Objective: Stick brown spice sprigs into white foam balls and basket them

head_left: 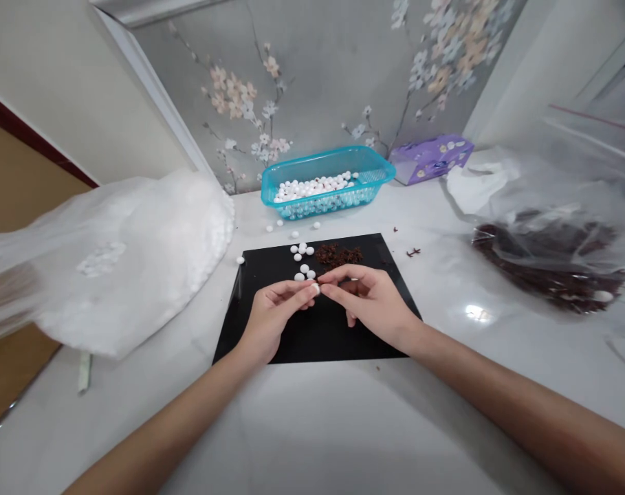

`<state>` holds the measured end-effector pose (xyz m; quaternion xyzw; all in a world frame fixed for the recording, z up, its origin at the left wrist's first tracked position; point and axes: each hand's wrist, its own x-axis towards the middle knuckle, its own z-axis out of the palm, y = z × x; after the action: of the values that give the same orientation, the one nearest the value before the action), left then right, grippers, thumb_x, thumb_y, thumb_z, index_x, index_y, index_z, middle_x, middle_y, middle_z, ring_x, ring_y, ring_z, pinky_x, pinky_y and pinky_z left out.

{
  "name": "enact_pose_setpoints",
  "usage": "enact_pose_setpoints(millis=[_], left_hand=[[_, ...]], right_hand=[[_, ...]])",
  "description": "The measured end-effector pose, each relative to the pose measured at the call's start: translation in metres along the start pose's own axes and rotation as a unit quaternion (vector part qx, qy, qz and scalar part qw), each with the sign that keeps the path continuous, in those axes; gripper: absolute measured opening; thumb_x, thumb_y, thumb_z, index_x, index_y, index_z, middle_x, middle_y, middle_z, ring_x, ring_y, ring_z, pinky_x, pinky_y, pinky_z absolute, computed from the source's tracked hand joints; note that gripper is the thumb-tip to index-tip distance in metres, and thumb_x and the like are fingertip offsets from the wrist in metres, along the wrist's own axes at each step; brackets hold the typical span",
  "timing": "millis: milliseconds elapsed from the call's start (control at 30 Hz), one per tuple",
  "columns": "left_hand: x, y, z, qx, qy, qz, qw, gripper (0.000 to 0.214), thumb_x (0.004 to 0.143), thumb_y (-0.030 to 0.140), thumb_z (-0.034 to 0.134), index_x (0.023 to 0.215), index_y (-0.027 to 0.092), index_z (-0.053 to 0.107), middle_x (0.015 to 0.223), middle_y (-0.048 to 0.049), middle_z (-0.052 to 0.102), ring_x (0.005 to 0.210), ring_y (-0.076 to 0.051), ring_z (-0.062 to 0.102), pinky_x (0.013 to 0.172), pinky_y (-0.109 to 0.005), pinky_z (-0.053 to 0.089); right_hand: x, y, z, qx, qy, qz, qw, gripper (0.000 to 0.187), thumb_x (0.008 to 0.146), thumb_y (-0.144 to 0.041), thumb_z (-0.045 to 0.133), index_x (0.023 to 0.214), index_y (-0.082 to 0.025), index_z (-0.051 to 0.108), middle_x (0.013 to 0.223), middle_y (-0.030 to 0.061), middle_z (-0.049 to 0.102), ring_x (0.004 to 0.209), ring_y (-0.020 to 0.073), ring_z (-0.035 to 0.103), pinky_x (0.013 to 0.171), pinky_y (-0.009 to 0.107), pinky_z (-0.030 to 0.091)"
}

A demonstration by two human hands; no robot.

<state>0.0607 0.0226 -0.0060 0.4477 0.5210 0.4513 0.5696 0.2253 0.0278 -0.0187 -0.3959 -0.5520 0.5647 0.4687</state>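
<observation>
Over the black board (337, 337), my left hand (273, 313) pinches a small white foam ball (316, 289) between thumb and fingers. My right hand (371, 295) meets it from the other side, thumb and forefinger closed at the ball on a tiny brown piece, mostly hidden by the fingertips. Just beyond the hands, several loose white balls (298, 257) lie on the board. To their right is a heap of small dark brown pieces (337, 256).
A teal basket (327, 206) with many white balls stands against the wall, beside a purple tissue pack (433, 158). A large clear bag of white balls (137, 275) lies left. At right sits a clear bag of brown pieces (549, 268). Stray brown pieces (414, 253) dot the table.
</observation>
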Motion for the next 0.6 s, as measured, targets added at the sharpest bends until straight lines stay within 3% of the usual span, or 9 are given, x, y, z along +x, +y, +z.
enact_pose_setpoints(millis=[200,433,600], left_hand=[[-0.0001,0.0014,-0.0008,-0.013,-0.003,-0.006,1.0,0.015,0.063,0.029,0.076,0.074,0.019,0.073,0.074,-0.0008,0.07,0.066,-0.007,0.057,0.064,-0.017,0.045],[-0.0002,0.0009,0.0002,-0.008,-0.01,0.0,1.0,0.015,0.064,0.03,0.075,0.072,0.018,0.073,0.071,-0.0018,0.069,0.065,-0.008,0.057,0.063,-0.018,0.045],[-0.0009,-0.0024,-0.0018,0.026,-0.024,0.017,0.999,0.012,0.065,0.029,0.075,0.071,0.019,0.073,0.069,-0.0006,0.069,0.062,-0.007,0.056,0.062,-0.017,0.045]], right_hand=[[-0.0045,-0.002,0.0025,-0.141,0.057,-0.092,0.984,0.017,0.08,-0.034,0.059,0.087,-0.02,0.065,0.079,0.0025,0.06,0.05,0.0074,0.046,0.044,0.023,0.044],[-0.0071,0.0021,0.001,-0.287,0.025,-0.226,0.931,0.011,0.081,-0.026,0.059,0.089,-0.02,0.06,0.08,0.0017,0.058,0.048,0.0065,0.043,0.05,0.023,0.041],[-0.0072,0.0029,0.0015,-0.323,0.016,-0.269,0.907,0.008,0.085,-0.021,0.053,0.078,-0.018,0.055,0.069,0.0003,0.052,0.06,0.01,0.049,0.054,0.022,0.039]])
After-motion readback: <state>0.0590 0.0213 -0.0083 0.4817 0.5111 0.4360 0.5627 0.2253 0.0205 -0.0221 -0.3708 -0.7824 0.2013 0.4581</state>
